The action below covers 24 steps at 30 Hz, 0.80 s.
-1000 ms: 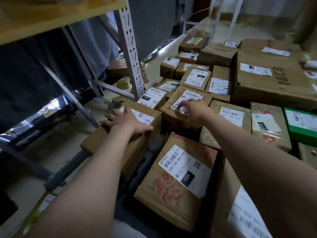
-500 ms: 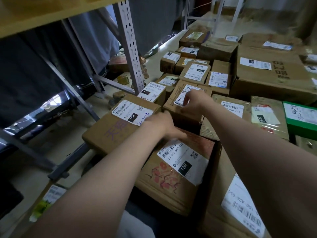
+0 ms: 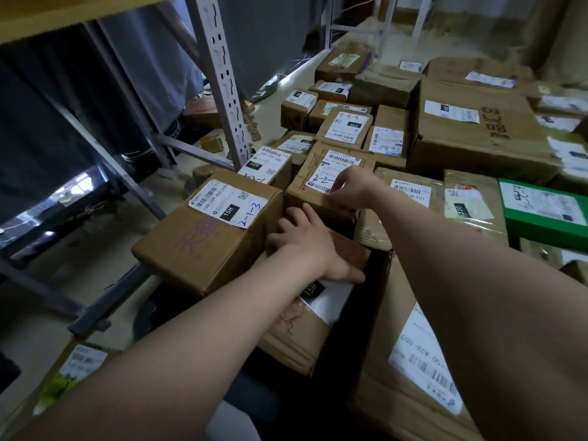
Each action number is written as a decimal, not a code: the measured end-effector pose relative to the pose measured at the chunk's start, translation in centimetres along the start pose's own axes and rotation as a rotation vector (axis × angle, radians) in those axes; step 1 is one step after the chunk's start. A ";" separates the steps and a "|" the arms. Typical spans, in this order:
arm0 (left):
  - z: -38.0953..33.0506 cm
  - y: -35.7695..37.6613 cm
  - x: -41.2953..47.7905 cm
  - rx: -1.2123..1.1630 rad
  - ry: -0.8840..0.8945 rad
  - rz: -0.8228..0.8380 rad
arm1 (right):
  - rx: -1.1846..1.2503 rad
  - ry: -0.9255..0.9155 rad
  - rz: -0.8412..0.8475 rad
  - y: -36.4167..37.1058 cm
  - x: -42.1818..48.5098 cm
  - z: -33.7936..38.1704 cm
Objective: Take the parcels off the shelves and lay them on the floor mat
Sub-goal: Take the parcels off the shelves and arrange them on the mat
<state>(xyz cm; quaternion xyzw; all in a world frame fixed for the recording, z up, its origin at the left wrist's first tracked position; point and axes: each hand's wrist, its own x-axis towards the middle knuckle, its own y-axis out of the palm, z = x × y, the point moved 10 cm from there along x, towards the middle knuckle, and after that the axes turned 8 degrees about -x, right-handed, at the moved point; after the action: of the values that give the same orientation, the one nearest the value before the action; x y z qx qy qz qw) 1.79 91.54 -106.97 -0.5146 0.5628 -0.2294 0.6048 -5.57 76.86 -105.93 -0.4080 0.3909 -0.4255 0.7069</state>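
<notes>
Since a second ago our left hand [image 3: 313, 246] has crossed from the 2-1-3 box [image 3: 206, 243] to press, fingers spread, on the brown parcel [image 3: 296, 329] at its 4 o'clock, while our right hand [image 3: 350, 189] grips the small box [image 3: 318, 168] at 12 o'clock, which we should nudge snug, label upward.

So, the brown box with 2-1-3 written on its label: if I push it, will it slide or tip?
Probably it slides: the box looks wider than tall, so tipping seems unlikely. Its walls look square and undented, so it should stay stiff when lifted. The smooth label may be slippery to grip; weight cannot be told.
</notes>
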 end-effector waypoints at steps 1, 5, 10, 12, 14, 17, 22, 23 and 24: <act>0.3 -0.3 0.0 0.009 0.001 -0.020 | 0.007 0.007 0.003 0.0 0.0 -0.1; 1.2 0.5 -0.3 0.066 -0.010 0.019 | 0.043 0.030 0.011 0.2 0.0 -0.5; 2.0 -1.2 0.2 0.076 -0.066 -0.065 | 0.066 0.038 0.037 0.4 -0.2 -0.4; 2.1 -1.8 0.4 0.085 -0.077 -0.108 | 0.051 0.029 0.033 0.3 -0.3 -0.2; 2.3 -2.0 0.4 0.094 -0.099 -0.122 | 0.043 0.022 0.031 0.2 -0.4 -0.2; 2.7 -2.4 0.4 0.110 -0.131 -0.101 | 0.000 0.019 0.014 0.1 -0.5 -0.5; 3.4 -3.1 1.0 0.087 -0.152 -0.106 | -0.077 0.031 0.009 0.1 -0.9 -0.9; 3.5 -3.2 1.1 0.078 -0.148 -0.128 | -0.106 0.031 0.001 0.0 -1.0 -0.6; 3.5 -3.2 1.2 0.074 -0.141 -0.153 | -0.136 0.026 -0.009 0.0 -1.0 -0.2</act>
<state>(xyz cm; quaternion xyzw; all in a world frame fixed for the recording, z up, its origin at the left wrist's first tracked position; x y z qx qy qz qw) 6.25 90.62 -105.30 -0.5483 0.4689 -0.2590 0.6422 -6.06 77.72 -105.76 -0.4511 0.4262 -0.4064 0.6706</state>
